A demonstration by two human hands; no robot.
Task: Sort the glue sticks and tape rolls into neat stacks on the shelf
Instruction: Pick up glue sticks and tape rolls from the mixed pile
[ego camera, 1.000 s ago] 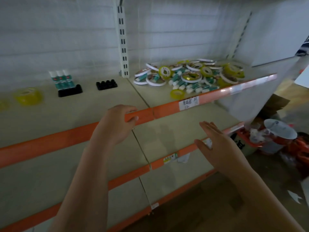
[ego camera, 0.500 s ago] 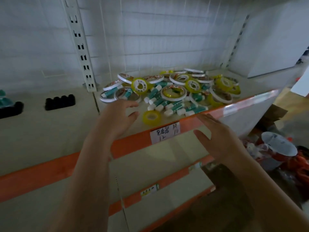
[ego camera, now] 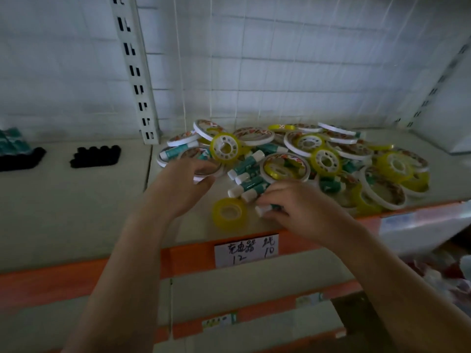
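A jumbled heap of tape rolls [ego camera: 323, 154] and teal glue sticks [ego camera: 248, 182] with white caps lies on the beige shelf [ego camera: 76, 200]. One small yellow tape roll [ego camera: 229, 213] lies apart at the front. My right hand [ego camera: 300, 207] pinches a glue stick [ego camera: 266, 208] at the heap's front edge. My left hand [ego camera: 186, 187] reaches over a white-rimmed tape roll [ego camera: 204, 171] at the heap's left side, fingers curled around its near edge.
Two black holders [ego camera: 95, 156] stand at the left of the shelf, one [ego camera: 17, 159] with teal glue sticks upright in it. A slotted upright post [ego camera: 135, 72] divides the back wall. A handwritten label [ego camera: 246, 249] sits on the orange shelf edge; lower shelves lie beneath.
Both hands have gone forward from the shelf's front edge onto the heap. The right hand has taken hold of a glue stick; the left has reached a tape roll. The camera moved closer.
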